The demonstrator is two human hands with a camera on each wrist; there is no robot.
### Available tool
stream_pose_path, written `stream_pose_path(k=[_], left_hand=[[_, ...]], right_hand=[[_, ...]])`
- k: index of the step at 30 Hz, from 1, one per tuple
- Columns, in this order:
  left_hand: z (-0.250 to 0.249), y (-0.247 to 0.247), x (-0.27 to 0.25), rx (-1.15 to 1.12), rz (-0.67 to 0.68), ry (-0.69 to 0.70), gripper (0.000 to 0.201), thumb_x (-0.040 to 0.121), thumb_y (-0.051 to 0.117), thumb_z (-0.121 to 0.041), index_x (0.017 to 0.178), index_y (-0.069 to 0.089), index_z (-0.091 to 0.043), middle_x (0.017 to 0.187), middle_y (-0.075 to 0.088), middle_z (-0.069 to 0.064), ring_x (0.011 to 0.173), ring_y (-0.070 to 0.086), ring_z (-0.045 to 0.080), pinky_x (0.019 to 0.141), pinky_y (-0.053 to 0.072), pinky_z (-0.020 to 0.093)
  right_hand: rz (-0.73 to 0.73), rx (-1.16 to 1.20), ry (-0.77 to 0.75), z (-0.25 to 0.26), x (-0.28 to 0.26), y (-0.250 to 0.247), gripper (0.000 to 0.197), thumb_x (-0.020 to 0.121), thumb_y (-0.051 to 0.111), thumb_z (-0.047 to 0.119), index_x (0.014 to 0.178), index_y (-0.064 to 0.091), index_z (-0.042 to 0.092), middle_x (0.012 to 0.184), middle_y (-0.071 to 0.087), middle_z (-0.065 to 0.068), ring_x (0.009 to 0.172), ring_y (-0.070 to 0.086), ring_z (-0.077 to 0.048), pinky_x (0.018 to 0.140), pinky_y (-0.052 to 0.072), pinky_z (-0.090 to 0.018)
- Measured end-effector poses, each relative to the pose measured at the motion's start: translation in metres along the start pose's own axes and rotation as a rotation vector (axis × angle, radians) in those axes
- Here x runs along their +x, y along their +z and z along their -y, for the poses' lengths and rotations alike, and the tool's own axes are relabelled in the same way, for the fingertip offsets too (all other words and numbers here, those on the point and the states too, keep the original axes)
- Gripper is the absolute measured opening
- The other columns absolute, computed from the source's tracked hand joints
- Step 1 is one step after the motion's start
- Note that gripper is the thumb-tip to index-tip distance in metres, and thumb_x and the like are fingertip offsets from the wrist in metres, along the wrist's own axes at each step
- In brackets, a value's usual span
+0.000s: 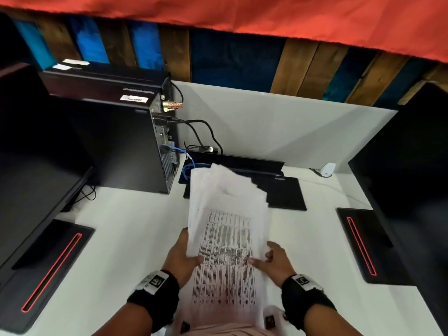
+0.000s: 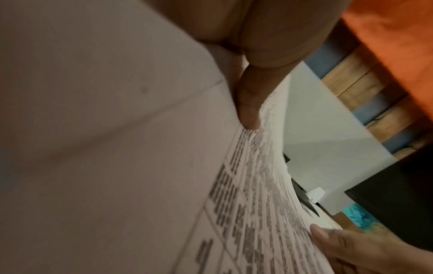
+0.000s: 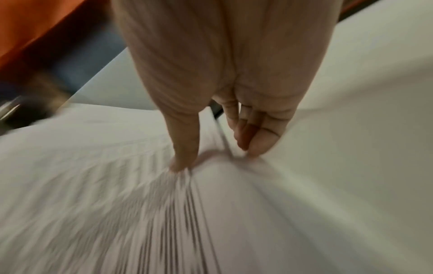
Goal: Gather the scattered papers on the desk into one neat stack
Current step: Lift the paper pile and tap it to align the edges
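Observation:
A bundle of printed papers, top sheet covered in table text, is held up above the white desk, its far edges fanned unevenly. My left hand grips its left edge, thumb on top. My right hand grips the right edge, thumb on the top sheet and fingers curled under. In the left wrist view my thumb presses on the papers, with the right hand at the lower right. The right wrist view is blurred: the right hand's fingers pinch the papers.
A black computer tower with cables stands at the back left. Monitor bases with red strips sit at left and right. A black laptop or pad lies behind the papers. A small white adapter sits by the back partition.

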State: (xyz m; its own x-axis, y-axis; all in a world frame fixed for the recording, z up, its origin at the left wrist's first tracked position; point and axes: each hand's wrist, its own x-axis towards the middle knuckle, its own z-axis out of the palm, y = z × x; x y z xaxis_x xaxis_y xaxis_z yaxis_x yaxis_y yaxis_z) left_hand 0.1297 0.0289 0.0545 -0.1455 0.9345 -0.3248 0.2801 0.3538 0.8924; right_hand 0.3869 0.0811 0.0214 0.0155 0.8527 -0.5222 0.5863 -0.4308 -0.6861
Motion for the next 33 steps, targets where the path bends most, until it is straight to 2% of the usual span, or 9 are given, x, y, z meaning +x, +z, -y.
stream_pose_path(k=[4, 7, 11, 14, 17, 24, 28, 31, 33], left_hand=[[-0.034, -0.004, -0.007, -0.131, 0.078, 0.11, 0.063, 0.078, 0.067, 0.007, 0.114, 0.048, -0.042, 0.105, 0.071, -0.011, 0.1, 0.066, -0.002, 0.088, 0.052, 0.021], [-0.061, -0.007, -0.01, -0.26, 0.118, 0.161, 0.06, 0.078, 0.064, 0.013, 0.113, 0.055, -0.035, 0.105, 0.074, -0.011, 0.097, 0.07, 0.006, 0.081, 0.056, 0.022], [-0.089, -0.016, -0.005, -0.329, 0.062, 0.21, 0.043, 0.078, 0.065, 0.012, 0.103, 0.064, -0.023, 0.092, 0.077, -0.015, 0.09, 0.071, 0.001, 0.079, 0.055, 0.015], [-0.103, -0.023, 0.002, -0.373, -0.024, 0.232, 0.03, 0.08, 0.066, 0.006, 0.107, 0.067, -0.007, 0.091, 0.077, -0.011, 0.092, 0.071, 0.004, 0.083, 0.056, 0.018], [-0.113, -0.026, 0.003, -0.401, -0.047, 0.268, 0.033, 0.078, 0.068, 0.006, 0.109, 0.067, -0.005, 0.101, 0.076, -0.005, 0.096, 0.072, 0.009, 0.086, 0.056, 0.022], [-0.13, -0.023, -0.002, -0.451, -0.059, 0.351, 0.037, 0.068, 0.074, 0.014, 0.098, 0.069, -0.007, 0.088, 0.078, -0.008, 0.083, 0.073, 0.005, 0.074, 0.057, 0.016], [-0.134, -0.028, 0.0, -0.465, -0.067, 0.353, 0.05, 0.062, 0.08, 0.006, 0.109, 0.067, -0.004, 0.101, 0.077, 0.001, 0.095, 0.073, 0.014, 0.08, 0.058, 0.021], [-0.137, -0.033, 0.001, -0.467, -0.046, 0.38, 0.054, 0.053, 0.086, -0.011, 0.105, 0.069, -0.01, 0.102, 0.077, 0.002, 0.097, 0.073, 0.016, 0.08, 0.058, 0.023], [-0.14, -0.034, -0.001, -0.483, -0.025, 0.414, 0.06, 0.047, 0.09, -0.023, 0.103, 0.069, -0.017, 0.103, 0.077, 0.0, 0.098, 0.072, 0.014, 0.08, 0.057, 0.022]], right_hand=[[0.159, 0.44, 0.043, 0.001, -0.004, -0.03, 0.107, 0.04, 0.096, 0.037, 0.131, 0.047, 0.01, 0.113, 0.069, -0.005, 0.096, 0.066, -0.012, 0.079, 0.048, -0.027], [0.261, 0.67, -0.011, 0.017, -0.014, -0.047, 0.102, 0.03, 0.099, 0.026, 0.12, 0.06, 0.002, 0.113, 0.072, -0.014, 0.098, 0.072, -0.023, 0.072, 0.058, -0.029], [0.005, 0.689, -0.284, 0.068, -0.043, -0.074, 0.033, 0.065, 0.079, -0.009, 0.096, 0.071, -0.001, 0.082, 0.078, -0.005, 0.076, 0.076, -0.018, 0.061, 0.056, -0.018], [-0.162, 0.639, -0.422, 0.09, -0.056, -0.086, 0.019, 0.066, 0.08, -0.004, 0.081, 0.075, 0.006, 0.077, 0.078, -0.004, 0.072, 0.076, -0.018, 0.068, 0.059, -0.025], [-0.247, 0.604, -0.44, 0.096, -0.06, -0.087, 0.04, 0.061, 0.088, 0.01, 0.09, 0.072, -0.011, 0.089, 0.075, -0.02, 0.084, 0.074, -0.032, 0.084, 0.059, -0.042], [-0.221, 0.684, -0.549, 0.115, -0.08, -0.088, 0.056, 0.064, 0.079, -0.01, 0.116, 0.063, 0.005, 0.106, 0.075, -0.009, 0.099, 0.072, -0.022, 0.09, 0.056, -0.042], [-0.499, 0.656, -0.797, 0.125, -0.093, -0.09, 0.104, 0.066, 0.08, -0.01, 0.131, 0.029, 0.055, 0.132, 0.045, 0.024, 0.116, 0.054, 0.006, 0.092, 0.05, -0.017], [-0.753, 0.234, -1.01, 0.127, -0.097, -0.088, 0.101, 0.071, 0.082, 0.01, 0.139, 0.022, 0.056, 0.139, 0.024, 0.017, 0.13, 0.031, 0.009, 0.1, 0.039, -0.011], [-0.77, 0.076, -0.996, 0.128, -0.099, -0.085, 0.086, 0.075, 0.08, 0.021, 0.14, 0.031, 0.052, 0.14, 0.019, 0.01, 0.127, 0.024, 0.019, 0.098, 0.037, -0.005]])
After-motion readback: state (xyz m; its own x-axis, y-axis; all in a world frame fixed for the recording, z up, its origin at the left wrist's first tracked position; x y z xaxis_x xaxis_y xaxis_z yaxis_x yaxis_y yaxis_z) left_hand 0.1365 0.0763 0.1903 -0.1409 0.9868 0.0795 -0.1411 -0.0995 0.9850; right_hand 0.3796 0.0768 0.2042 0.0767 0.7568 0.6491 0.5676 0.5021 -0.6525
